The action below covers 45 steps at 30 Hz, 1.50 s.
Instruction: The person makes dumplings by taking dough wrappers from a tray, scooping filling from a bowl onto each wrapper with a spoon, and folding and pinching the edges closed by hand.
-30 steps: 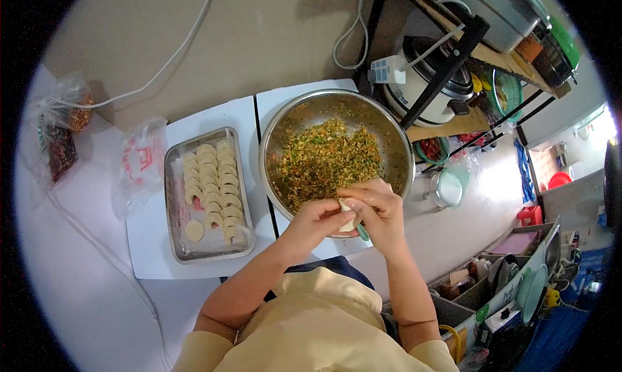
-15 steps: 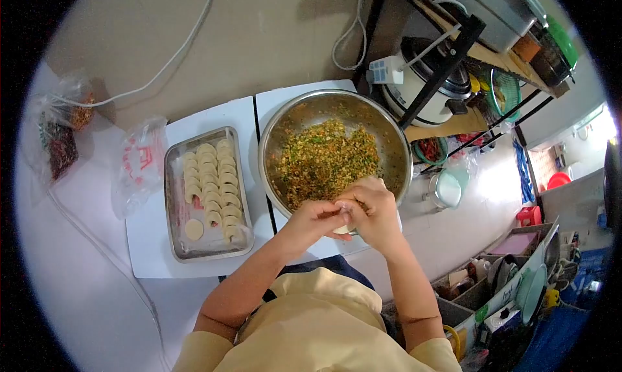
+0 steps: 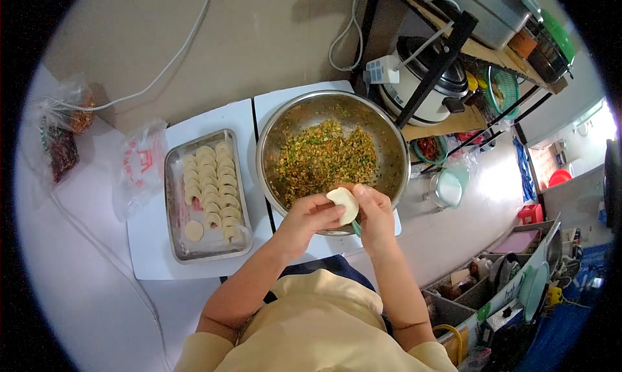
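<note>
A pale dumpling is folded into a half-moon above the near rim of a steel bowl. My left hand grips it with thumb and fingers on its left side. At its right edge, my right hand is closed, with thumb and forefinger against the dough. A slim green handle sticks out beneath the right hand; its other end is hidden. Chopped green, orange and brown filling lies in the bowl.
Left of the bowl, a metal tray holds rows of dumplings and a flat round wrapper. A plastic bag lies beyond it. At the right, a shelf rack carries a rice cooker beside the bowl.
Both hands have turned and parted slightly, so the folded dumpling now shows its broad pale side. The green handle has come into sight. Tray and bowl stay put.
</note>
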Each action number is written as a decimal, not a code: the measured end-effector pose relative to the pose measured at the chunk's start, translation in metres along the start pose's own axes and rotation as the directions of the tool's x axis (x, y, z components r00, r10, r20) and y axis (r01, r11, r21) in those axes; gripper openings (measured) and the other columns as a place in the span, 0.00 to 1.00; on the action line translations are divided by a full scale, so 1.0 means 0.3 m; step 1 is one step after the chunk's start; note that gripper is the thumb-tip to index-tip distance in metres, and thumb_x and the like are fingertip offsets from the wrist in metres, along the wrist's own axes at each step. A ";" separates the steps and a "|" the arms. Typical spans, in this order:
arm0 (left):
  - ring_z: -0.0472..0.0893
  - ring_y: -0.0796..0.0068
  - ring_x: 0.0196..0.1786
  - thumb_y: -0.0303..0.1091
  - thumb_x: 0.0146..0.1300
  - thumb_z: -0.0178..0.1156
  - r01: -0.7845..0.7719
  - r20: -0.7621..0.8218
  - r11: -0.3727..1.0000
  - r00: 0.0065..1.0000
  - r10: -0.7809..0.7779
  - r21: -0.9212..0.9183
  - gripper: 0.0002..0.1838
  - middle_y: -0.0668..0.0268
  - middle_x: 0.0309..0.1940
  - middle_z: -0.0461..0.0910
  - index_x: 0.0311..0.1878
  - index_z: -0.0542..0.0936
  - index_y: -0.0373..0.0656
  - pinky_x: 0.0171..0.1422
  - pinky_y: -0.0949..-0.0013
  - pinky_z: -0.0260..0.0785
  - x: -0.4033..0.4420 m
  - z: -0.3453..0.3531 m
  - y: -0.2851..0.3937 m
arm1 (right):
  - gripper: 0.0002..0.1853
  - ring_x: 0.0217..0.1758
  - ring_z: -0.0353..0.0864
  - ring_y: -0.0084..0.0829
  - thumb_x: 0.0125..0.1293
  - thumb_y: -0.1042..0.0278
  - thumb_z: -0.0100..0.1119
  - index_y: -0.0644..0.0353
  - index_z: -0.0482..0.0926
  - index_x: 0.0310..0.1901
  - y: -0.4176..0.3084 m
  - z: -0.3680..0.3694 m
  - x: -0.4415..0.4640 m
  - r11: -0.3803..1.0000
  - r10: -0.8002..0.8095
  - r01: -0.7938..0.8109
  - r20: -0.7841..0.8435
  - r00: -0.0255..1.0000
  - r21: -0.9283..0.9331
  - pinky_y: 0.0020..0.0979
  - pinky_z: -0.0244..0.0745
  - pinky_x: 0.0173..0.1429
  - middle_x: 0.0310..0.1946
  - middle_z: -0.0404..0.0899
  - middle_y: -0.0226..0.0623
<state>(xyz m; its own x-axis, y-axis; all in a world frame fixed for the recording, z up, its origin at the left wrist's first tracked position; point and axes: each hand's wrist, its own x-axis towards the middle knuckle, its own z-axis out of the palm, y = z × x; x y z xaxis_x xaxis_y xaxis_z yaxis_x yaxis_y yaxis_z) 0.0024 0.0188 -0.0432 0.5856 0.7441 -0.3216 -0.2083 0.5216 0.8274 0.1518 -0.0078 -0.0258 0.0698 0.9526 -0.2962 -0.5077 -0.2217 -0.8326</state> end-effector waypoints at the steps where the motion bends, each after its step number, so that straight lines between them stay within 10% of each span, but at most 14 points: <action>1: 0.78 0.78 0.46 0.35 0.64 0.58 -0.007 -0.001 1.000 1.000 0.007 -0.027 0.15 0.66 0.44 0.79 0.50 0.77 0.37 0.55 0.71 0.71 0.000 0.003 -0.001 | 0.09 0.40 0.77 0.24 0.65 0.70 0.55 0.66 0.82 0.39 0.020 0.004 -0.001 0.992 -0.101 0.101 0.001 0.995 -0.081 0.23 0.71 0.46 0.37 0.81 0.35; 9: 0.79 0.76 0.46 0.28 0.63 0.58 -0.012 0.069 1.000 0.998 0.012 0.008 0.16 0.65 0.45 0.78 0.53 0.73 0.34 0.54 0.70 0.74 -0.004 0.025 -0.005 | 0.08 0.39 0.78 0.29 0.62 0.73 0.57 0.69 0.82 0.36 0.029 -0.017 0.017 0.649 -0.474 0.532 0.257 0.842 -0.545 0.30 0.69 0.48 0.38 0.82 0.40; 12: 0.79 0.75 0.46 0.27 0.63 0.58 -0.046 0.037 0.998 0.998 0.048 -0.051 0.17 0.64 0.45 0.77 0.54 0.72 0.34 0.54 0.70 0.75 -0.006 0.040 -0.001 | 0.09 0.41 0.79 0.33 0.61 0.73 0.56 0.66 0.83 0.38 0.004 0.015 -0.019 0.923 -0.301 0.300 0.034 0.953 -0.242 0.31 0.69 0.50 0.38 0.83 0.41; 21: 0.80 0.75 0.45 0.29 0.64 0.56 -0.091 0.019 0.994 0.996 0.092 -0.058 0.15 0.63 0.44 0.78 0.53 0.73 0.34 0.52 0.71 0.75 -0.023 0.040 0.028 | 0.17 0.40 0.78 0.32 0.69 0.61 0.47 0.67 0.81 0.45 0.021 -0.014 -0.010 0.495 -0.540 0.549 0.256 0.802 -0.674 0.29 0.69 0.50 0.38 0.82 0.45; 29: 0.80 0.74 0.42 0.32 0.66 0.55 -0.125 -0.080 0.988 0.990 0.118 -0.088 0.14 0.63 0.40 0.80 0.51 0.74 0.35 0.46 0.69 0.75 -0.020 0.017 0.022 | 0.21 0.25 0.70 0.34 0.72 0.58 0.42 0.65 0.73 0.26 0.000 -0.045 -0.052 0.729 -0.321 0.323 0.115 0.940 -0.603 0.35 0.64 0.34 0.20 0.73 0.39; 40: 0.77 0.81 0.33 0.32 0.65 0.57 -0.199 -0.096 0.978 0.974 0.205 0.068 0.11 0.66 0.35 0.80 0.47 0.76 0.36 0.38 0.76 0.70 -0.022 0.035 0.024 | 0.12 0.26 0.66 0.47 0.65 0.68 0.51 0.63 0.71 0.24 -0.020 -0.003 -0.068 0.199 -0.567 0.598 0.406 0.716 -0.776 0.38 0.58 0.36 0.19 0.67 0.43; 45: 0.75 0.82 0.30 0.31 0.64 0.57 -0.206 -0.087 0.978 0.974 0.208 0.035 0.10 0.68 0.31 0.78 0.45 0.76 0.36 0.35 0.76 0.68 -0.030 0.041 0.027 | 0.14 0.25 0.66 0.40 0.66 0.67 0.51 0.63 0.71 0.24 0.025 -0.024 -0.069 0.543 -0.503 0.530 0.254 0.826 -0.651 0.36 0.59 0.36 0.19 0.68 0.39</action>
<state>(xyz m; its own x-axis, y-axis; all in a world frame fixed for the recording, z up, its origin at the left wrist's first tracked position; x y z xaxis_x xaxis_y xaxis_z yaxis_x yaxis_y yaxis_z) 0.0050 0.0112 -0.0280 0.4590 0.8697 -0.1815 -0.2964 0.3424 0.8916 0.1528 -0.0307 -0.0293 0.0949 0.9515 0.2926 0.3206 0.2490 -0.9139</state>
